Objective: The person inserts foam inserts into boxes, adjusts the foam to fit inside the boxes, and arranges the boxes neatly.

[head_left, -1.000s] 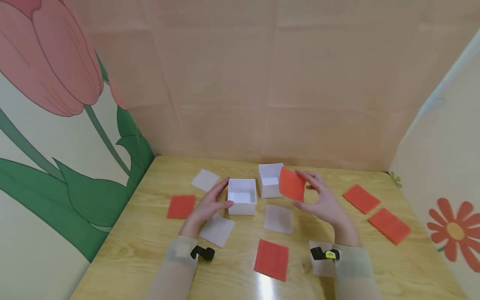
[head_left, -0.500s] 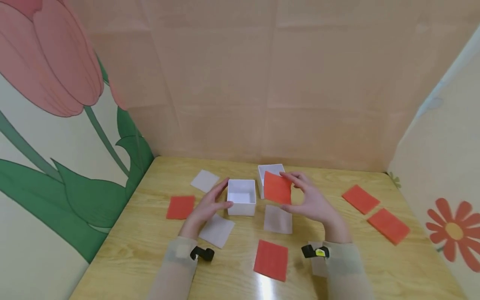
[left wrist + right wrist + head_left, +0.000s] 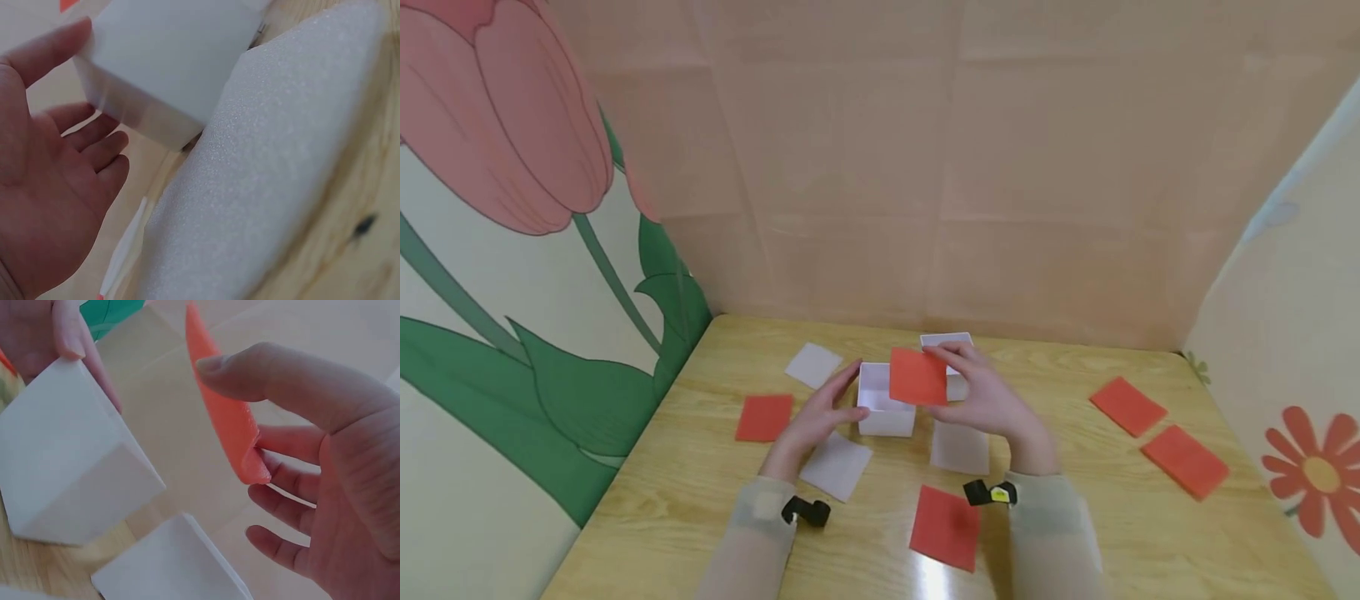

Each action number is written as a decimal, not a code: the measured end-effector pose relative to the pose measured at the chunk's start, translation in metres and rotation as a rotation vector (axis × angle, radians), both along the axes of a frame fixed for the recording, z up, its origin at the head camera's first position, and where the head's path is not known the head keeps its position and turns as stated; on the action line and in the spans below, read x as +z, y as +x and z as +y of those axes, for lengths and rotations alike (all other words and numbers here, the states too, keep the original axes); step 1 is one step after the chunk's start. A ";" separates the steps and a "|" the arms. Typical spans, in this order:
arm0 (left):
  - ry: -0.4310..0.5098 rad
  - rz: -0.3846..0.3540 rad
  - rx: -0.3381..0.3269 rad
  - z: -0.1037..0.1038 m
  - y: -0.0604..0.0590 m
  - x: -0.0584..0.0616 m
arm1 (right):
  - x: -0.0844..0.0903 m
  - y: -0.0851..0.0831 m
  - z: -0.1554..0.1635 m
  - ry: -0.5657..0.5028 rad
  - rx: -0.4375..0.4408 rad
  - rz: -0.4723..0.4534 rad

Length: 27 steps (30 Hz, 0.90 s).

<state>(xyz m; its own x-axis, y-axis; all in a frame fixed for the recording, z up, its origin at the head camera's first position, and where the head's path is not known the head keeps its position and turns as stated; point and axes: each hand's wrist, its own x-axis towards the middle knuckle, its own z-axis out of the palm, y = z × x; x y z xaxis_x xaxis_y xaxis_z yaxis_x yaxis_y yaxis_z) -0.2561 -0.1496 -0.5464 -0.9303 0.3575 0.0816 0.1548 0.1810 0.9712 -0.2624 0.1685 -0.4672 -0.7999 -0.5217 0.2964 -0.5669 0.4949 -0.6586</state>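
My left hand point(image 3: 811, 423) holds the left side of a small open-topped white box point(image 3: 886, 423), its thumb at the near corner and its fingers along the side. Between thumb and fingers, my right hand point(image 3: 992, 402) pinches a square red foam sheet point(image 3: 917, 377), raised over the right part of that box. The right wrist view shows this sheet point(image 3: 226, 422) slightly bent, with the thumb pressed on one face. Behind the right hand stands a second white box point(image 3: 946, 339), partly hidden. A white foam sheet point(image 3: 256, 162) lies close below the left hand.
Flat on the wooden table point(image 3: 685, 500) lie more sheets: a red one point(image 3: 764, 417) at left, a red one point(image 3: 946, 529) in front, two red ones point(image 3: 1186, 461) at right. White sheets point(image 3: 814, 365) lie around the boxes. A cloth-covered wall point(image 3: 880, 167) stands behind.
My right hand has carried the red foam sheet leftward, from in front of the back box to over the front box. The left hand has stayed at the front box.
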 end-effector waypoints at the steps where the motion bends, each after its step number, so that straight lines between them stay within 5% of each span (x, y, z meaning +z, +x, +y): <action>1: -0.001 0.003 0.000 0.000 0.000 0.000 | 0.001 0.000 -0.003 0.002 -0.002 -0.001; 12: -0.001 -0.014 -0.001 -0.002 0.002 0.003 | -0.003 -0.005 -0.013 0.003 -0.029 -0.068; 27: 0.000 -0.022 0.000 -0.005 0.002 0.002 | -0.007 -0.005 -0.025 0.033 -0.046 -0.035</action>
